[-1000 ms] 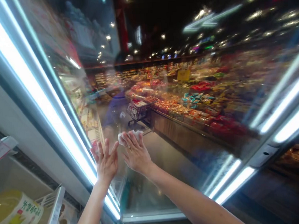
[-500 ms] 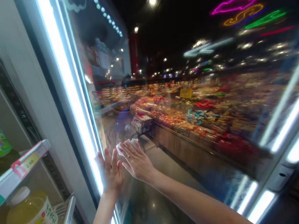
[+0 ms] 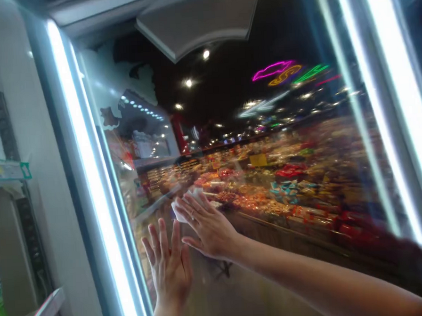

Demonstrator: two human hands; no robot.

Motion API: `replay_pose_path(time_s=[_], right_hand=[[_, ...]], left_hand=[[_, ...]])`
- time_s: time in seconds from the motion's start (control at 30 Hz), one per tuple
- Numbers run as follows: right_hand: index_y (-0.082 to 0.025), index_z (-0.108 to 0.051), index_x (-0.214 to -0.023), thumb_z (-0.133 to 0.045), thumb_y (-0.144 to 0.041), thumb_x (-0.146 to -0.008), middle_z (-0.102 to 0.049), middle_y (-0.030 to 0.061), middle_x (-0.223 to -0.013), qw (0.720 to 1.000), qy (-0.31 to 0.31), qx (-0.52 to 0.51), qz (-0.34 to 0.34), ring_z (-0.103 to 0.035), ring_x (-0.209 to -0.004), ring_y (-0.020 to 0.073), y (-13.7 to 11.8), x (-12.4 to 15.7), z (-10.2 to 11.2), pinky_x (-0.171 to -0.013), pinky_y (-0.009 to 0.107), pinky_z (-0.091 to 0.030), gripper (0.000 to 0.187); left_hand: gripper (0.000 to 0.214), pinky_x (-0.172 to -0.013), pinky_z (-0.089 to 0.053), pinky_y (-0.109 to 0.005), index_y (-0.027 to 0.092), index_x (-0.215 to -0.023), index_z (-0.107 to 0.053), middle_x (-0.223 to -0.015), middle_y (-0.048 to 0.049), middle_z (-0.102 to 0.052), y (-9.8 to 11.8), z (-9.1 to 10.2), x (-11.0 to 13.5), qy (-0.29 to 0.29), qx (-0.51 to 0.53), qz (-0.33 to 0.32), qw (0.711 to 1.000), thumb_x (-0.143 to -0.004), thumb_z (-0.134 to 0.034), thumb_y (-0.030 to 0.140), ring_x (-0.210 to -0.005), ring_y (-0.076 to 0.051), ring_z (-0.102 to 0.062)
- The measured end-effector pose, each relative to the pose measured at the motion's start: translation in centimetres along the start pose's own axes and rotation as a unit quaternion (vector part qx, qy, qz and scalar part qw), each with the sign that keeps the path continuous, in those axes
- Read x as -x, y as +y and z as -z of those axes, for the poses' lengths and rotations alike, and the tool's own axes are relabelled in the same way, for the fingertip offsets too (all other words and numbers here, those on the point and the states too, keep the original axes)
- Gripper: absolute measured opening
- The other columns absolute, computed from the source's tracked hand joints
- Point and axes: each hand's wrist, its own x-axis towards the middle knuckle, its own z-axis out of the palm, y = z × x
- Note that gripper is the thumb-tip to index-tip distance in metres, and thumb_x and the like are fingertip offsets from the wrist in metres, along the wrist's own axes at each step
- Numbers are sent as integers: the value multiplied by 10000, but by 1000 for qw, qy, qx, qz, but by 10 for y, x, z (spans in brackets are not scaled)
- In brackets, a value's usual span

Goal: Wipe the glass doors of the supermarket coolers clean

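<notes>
A crumpled white tissue (image 3: pixel 179 213) lies under the fingers of my right hand (image 3: pixel 210 229), which presses it flat against a clear glass door (image 3: pixel 260 287). Only the tissue's edges show past the fingertips, and a ring is on one finger. Lower and to the left, my left hand (image 3: pixel 171 268) is raised with its fingers spread, palm toward the glass, holding nothing. Whether its palm touches the pane I cannot tell.
Bright light strips (image 3: pixel 92 183) run down the door frame on the left, and more light strips (image 3: pixel 392 101) stand at the right. Drink shelves (image 3: pixel 45 313) are at the far left. Beyond the glass, blurred bins of colourful packaged goods (image 3: pixel 290 191) stretch back.
The view has tilted up and turned, bringing the top of the door frame into sight. My right hand with the tissue sits slightly higher relative to my left hand, whose fingers are more spread.
</notes>
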Motion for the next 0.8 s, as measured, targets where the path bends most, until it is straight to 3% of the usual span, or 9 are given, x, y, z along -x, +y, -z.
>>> replay_pose_path(time_s=[0.1, 0.27, 0.43, 0.63, 0.8], right_hand=[[-70, -190, -1655, -529, -553, -1008, -207, 115, -1740, 999, 14, 21, -27, -4, -1639, 285, 26, -25, 16, -1349, 572, -70, 876], [-107, -234, -1652, -536, -575, -999, -283, 94, -1726, 999, -17, 30, 35, -73, -1637, 281, 60, -31, 40, -1353, 544, -63, 859], [-72, -225, -1647, -435, -563, -1042, -215, 135, -1741, 998, 9, 53, -19, -67, -1635, 314, 108, -56, 71, -1340, 579, -55, 806], [-96, -113, -1671, -500, -634, -1000, -268, 125, -1726, 996, -24, 56, 71, -42, -1639, 283, 146, -31, 98, -1345, 559, -88, 943], [-90, -83, -1672, -440, -622, -1032, -197, 154, -1740, 995, -7, 87, 38, -40, -1637, 305, 192, -27, 124, -1336, 591, -102, 906]], left_hand=[[782, -1334, -61, -624, 325, -1658, -187, -1764, -54, -118, 2, -4, -28, 10, -5, -10, 1000, -974, -536, 177, -1636, -309, -24], [787, -1334, -52, -619, 304, -1661, -191, -1762, -60, -126, 8, -7, -60, 17, -30, -68, 997, -972, -558, 203, -1638, -312, -24], [774, -1336, -26, -597, 294, -1663, -193, -1763, -50, -127, 21, -13, -97, 44, -38, -103, 993, -980, -543, 199, -1639, -307, -9], [751, -1347, -1, -529, 279, -1655, -240, -1760, -43, -157, 39, -24, -136, 75, -48, -168, 982, -976, -556, 235, -1638, -295, -56], [721, -1334, -69, -593, 298, -1651, -248, -1745, -50, -221, 71, -38, -159, 90, -40, -165, 981, -991, -538, 275, -1635, -313, -90]])
